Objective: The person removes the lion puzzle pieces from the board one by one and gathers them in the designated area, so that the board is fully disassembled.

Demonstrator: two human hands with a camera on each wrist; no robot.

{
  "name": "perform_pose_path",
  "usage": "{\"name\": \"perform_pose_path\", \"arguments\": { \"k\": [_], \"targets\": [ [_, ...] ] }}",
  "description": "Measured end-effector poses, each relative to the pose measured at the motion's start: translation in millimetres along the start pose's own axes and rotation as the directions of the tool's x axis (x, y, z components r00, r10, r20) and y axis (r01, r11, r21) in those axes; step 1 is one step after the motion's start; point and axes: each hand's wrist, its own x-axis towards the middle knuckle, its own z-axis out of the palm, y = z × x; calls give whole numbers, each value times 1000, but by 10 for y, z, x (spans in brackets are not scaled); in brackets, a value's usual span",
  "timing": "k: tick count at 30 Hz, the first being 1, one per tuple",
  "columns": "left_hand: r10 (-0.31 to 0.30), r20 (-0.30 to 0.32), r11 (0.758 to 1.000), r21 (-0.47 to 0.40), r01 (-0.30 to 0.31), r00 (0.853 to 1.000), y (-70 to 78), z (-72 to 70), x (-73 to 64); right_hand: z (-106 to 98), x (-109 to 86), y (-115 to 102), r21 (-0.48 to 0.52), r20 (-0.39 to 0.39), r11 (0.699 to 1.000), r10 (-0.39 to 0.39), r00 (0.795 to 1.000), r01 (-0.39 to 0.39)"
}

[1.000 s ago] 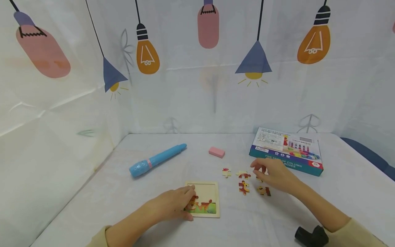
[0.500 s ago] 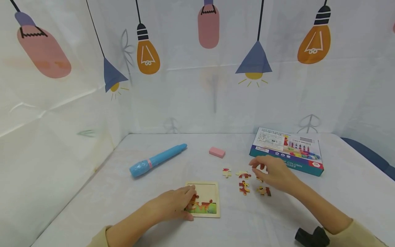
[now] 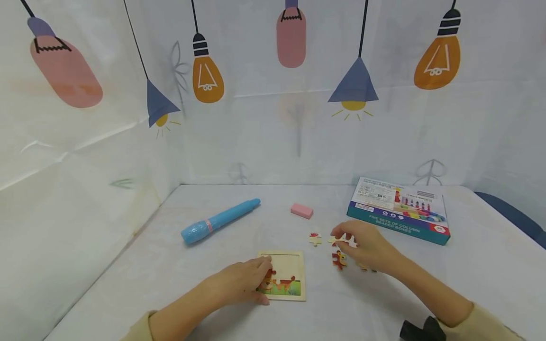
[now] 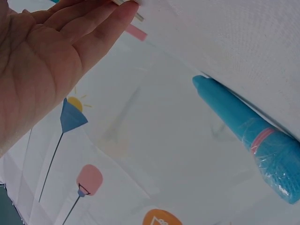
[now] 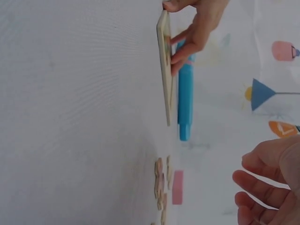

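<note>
My left hand [image 3: 241,282] rests over the left side of a wooden jigsaw tray [image 3: 303,277], its thumb at the near edge and its fingertips on the surface. Several fitted pieces [image 3: 287,286], green and orange-brown, fill the tray's lower part. My right hand [image 3: 368,246] hovers above loose jigsaw pieces, fingers loosely bent, with nothing between them. A brown-and-yellow piece [image 3: 339,260] lies just below its fingertips, and a cream piece with red [image 3: 315,239] sits farther left. Other pieces are partly hidden under the hand. In the right wrist view, the fingers [image 5: 258,185] stand apart from the pieces [image 5: 159,180].
A blue tube-shaped object [image 3: 221,220] lies at the back left of the white-covered table. A pink block [image 3: 302,210] is behind the pieces. At the back right lies a flat printed box [image 3: 398,210]. Something black [image 3: 422,330] sits at the right sleeve.
My right hand has moved left, from over the right-hand pieces to above the middle ones. The left hand stays on the tray. The head view has shifted slightly.
</note>
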Motion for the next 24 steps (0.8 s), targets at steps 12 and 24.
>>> {"name": "perform_pose_path", "arguments": {
  "k": [12,24],
  "targets": [
    [2,-22,1000,2,-1,1000,-7,22,-11,197,144,-195,41,131,998,-62,989,57],
    [-55,-36,995,-83,52,998,6,40,14,483,273,-420,18,217,988,-152,964,152]
  ]
}}
